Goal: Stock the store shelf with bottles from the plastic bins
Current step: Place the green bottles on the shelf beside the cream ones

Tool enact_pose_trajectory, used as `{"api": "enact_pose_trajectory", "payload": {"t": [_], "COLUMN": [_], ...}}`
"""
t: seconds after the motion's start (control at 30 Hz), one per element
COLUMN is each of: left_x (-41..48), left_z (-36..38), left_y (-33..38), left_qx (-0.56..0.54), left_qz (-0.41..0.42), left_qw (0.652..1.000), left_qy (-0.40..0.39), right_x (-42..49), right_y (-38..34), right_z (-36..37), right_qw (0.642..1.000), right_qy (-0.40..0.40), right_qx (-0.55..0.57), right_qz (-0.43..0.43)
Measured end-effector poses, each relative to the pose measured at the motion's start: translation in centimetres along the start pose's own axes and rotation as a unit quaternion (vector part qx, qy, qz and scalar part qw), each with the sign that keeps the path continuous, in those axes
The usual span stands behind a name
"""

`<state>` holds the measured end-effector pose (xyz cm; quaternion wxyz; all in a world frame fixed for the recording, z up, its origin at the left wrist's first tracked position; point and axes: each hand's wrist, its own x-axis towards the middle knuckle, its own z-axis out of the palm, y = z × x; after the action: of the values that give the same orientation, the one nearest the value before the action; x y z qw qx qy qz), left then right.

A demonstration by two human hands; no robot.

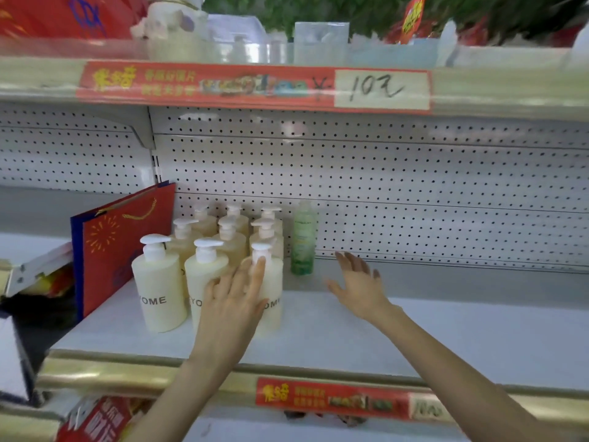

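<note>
Several cream pump bottles (159, 285) stand in rows on the white shelf (414, 333), left of centre. A green bottle (302, 240) stands alone at the back, just right of them. My left hand (236, 298) lies with straight fingers against the front-right cream bottle (272, 298), fingertips near its pump. My right hand (360, 282) hovers open above the bare shelf, to the right of the green bottle, holding nothing. No bins are in view.
A red gift bag (118, 247) leans upright left of the bottles. The pegboard back wall (382, 186) closes the shelf behind. An upper shelf with a red price strip (255, 86) hangs overhead. Right of the bottles the shelf surface is bare.
</note>
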<state>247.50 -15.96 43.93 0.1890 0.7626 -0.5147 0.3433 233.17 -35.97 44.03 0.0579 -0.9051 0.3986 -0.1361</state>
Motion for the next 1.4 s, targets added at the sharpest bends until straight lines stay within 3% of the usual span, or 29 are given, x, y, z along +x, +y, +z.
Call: {"api": "enact_pose_trajectory", "payload": {"t": [0.3,0.8,1.4], "left_x": [-5.9,-16.5,-32.6], "left_z": [-4.8,-13.9,-21.4], "left_y": [4.4,9.6,16.5], "left_qx": [0.055,0.064,-0.012], "left_qz": [-0.082,-0.144,-0.176], "left_qw": [0.992,0.975,0.951], "left_qy": [-0.072,-0.155,-0.256], "right_x": [-12.2,-28.1,-48.8], "right_y": [5.0,11.4,12.6], "right_z": [-2.8,-4.4,-3.0], "right_qw": [0.99,0.994,0.992], "right_qy": [0.035,0.064,-0.038], "right_qx": [-0.122,-0.087,-0.117], "right_qz": [-0.064,-0.008,0.037]}}
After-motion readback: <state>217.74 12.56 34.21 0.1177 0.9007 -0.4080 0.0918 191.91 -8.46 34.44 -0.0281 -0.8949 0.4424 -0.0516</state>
